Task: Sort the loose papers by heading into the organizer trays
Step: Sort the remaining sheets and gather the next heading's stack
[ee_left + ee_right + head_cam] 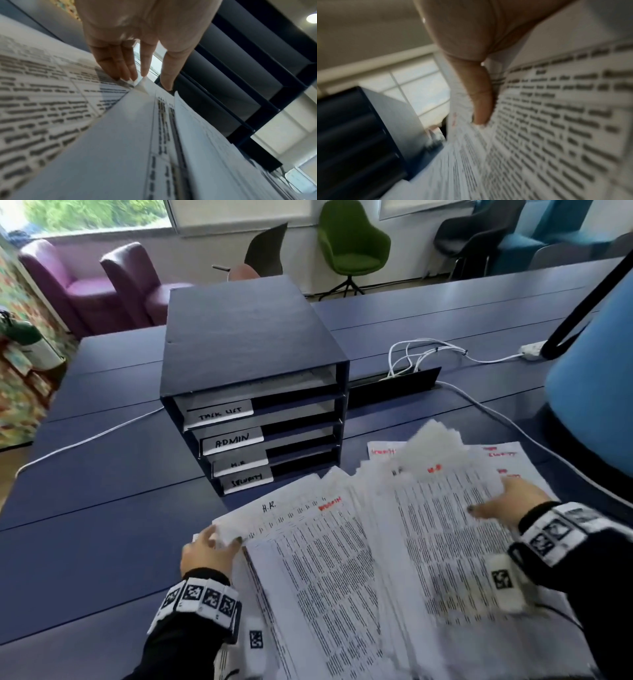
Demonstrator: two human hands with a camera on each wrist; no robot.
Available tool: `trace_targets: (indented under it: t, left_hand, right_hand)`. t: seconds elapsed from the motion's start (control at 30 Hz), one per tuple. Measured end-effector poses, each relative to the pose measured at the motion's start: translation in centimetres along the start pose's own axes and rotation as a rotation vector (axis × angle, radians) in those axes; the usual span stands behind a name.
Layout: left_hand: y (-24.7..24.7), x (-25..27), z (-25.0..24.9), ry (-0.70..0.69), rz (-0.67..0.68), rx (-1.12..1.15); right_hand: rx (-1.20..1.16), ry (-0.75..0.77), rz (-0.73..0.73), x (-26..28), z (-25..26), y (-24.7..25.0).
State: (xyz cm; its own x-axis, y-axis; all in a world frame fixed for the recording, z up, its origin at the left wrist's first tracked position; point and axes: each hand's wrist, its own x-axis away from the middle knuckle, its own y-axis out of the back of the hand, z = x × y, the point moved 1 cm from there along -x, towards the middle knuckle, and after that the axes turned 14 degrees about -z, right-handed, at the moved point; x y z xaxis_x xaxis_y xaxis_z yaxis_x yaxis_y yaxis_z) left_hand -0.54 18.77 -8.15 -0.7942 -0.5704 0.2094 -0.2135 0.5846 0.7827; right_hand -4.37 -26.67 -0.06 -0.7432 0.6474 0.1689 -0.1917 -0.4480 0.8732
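Left hand [209, 553]: straight fingers [120, 65] press the near-left corner of the loose white printed papers [342, 559], one corner curling up at the fingertips. Right hand [510, 503]: thumb [481, 97] on the printed face of a raised batch at the right edge, pinching it; other fingers hidden behind the sheets. Papers lie fanned on the dark blue desk [102, 508], just before the dark blue four-tray organizer [253, 364], labelled TASK LIST, ADMIN, H.R, SECURITY.
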Motion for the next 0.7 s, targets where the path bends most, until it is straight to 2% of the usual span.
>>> trace_targets:
  t: [0.07, 0.2, 0.33, 0.43, 0.57, 0.7]
  left_hand:
    - [0.1, 0.1, 0.0, 0.045, 0.036, 0.109]
    - [0.4, 0.7, -0.1, 0.070, 0.011, 0.282]
    - [0.9, 1.7, -1.0, -0.156, -0.092, 0.339]
    - [1.7, 3.0, -2.4, -0.212, -0.134, 0.428]
    - [3.6, 4.4, -5.5, -0.264, -0.228, 0.562]
    - [6.2, 6.0, -9.8, -0.450, -0.365, 0.727]
  right_hand:
    - [0.056, -0.077, -0.019, 0.4, -1.0, -1.3]
    - [0.107, -0.079, -0.004, 0.9, -1.5, -1.5]
    - [0.205, -0.007, 0.084, 1.3, -1.3, -1.0]
    - [0.180, 0.013, 0.086, 1.5, -2.0, -1.0]
    - [0.067, -0.038, 0.061, 1.6, -3.3, -1.7]
    - [0.017, -0.046, 0.037, 1.6, -3.7, -2.0]
